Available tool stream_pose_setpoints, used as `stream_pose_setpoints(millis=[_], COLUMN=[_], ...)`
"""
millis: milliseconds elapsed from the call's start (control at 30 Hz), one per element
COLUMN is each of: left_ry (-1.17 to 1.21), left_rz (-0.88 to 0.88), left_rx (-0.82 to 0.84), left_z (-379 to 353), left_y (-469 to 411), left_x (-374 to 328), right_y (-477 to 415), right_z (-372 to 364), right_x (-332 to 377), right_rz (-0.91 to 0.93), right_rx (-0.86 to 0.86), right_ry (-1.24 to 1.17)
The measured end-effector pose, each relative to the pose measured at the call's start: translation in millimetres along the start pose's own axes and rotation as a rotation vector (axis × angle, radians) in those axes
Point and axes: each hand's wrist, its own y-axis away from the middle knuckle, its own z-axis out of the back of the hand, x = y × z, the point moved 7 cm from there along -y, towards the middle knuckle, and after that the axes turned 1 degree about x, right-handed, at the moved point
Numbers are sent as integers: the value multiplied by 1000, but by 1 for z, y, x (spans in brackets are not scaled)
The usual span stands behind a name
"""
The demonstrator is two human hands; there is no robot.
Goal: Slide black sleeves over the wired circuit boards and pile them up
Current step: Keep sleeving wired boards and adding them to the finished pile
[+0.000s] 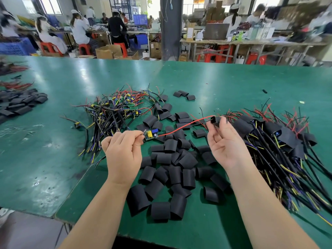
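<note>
Black sleeve [213, 120]: held above the green table [233, 83], its mouth facing left toward the board
Right hand [226, 141]: thumb and fingertips pinch the sleeve; palm toward the camera, lower fingers loosely spread
Board [151, 134]: small, green and yellow, in the air between the hands, just off the left hand's fingertips
Left hand [124, 146]: fingers curled, pinching the board's left end or the cable there; which one cannot be told
Red wire [185, 125]: runs from the board's right end up and right to the sleeve's mouth; whether its tip is already inside cannot be told
Axis: board, wire and sleeve lie on one line, low at left, high at right; the board is nearer the left hand
Next move (judgement): sleeve slides left along the wire onto the board
Loose sleeves [172, 168]: scattered on the table beneath both hands
Bare boards [115, 108]: tangled heap beyond the left hand
Sleeved pile [280, 137]: just right of the right hand, the likely drop point
</note>
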Motion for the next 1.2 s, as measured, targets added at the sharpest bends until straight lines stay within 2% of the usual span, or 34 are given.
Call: stream_pose_setpoints(millis=[333,600,767,833,1000,1200], left_ry=[-9,1,7,-3,1,159], left_rz=[-15,17,-47,-62,-69,25], left_rx=[22,117,172,182,209,235], left_z=[-1,-7,-11,-11,-12,-17], left_y=[0,1,2,2,2,-14], left_x=[-2,-3,-14,-16,-22,-40], right_y=[7,10,13,14,17,24], right_z=[-12,-29,-37,-36,-36,-48], right_x=[-10,-6,6,16,24,-10], right_rz=[-64,-66,-42,2,86,-91], right_rx=[50,260,333,330,252,372], right_ry=[-44,-15,-66,-25,253,117])
